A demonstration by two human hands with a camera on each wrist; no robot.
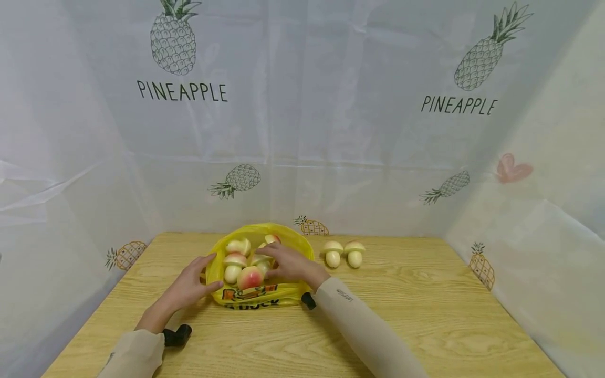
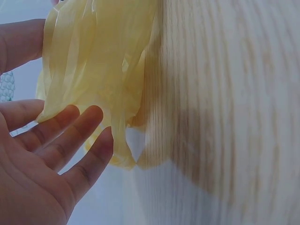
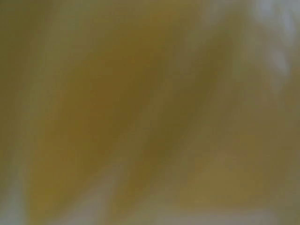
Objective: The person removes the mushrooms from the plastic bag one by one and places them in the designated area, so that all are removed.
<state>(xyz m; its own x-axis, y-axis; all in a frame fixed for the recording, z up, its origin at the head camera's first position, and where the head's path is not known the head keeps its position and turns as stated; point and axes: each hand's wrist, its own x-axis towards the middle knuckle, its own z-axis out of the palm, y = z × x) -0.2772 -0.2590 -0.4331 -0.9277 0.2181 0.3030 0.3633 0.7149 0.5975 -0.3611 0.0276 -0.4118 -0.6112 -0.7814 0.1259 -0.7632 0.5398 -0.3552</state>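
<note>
With the yellow bag (image 1: pixel 283 239) of toy mushrooms (image 1: pixel 235 265) lying mid-bench (image 1: pixel 425 315), the spread left hand (image 1: pixel 191 286) should steady its rim while the right hand (image 1: pixel 290 264), its grip hidden inside, lifts one mushroom gently.

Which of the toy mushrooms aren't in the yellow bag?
The two mushrooms standing side by side on the table, right of the yellow bag. The others are inside.
</note>
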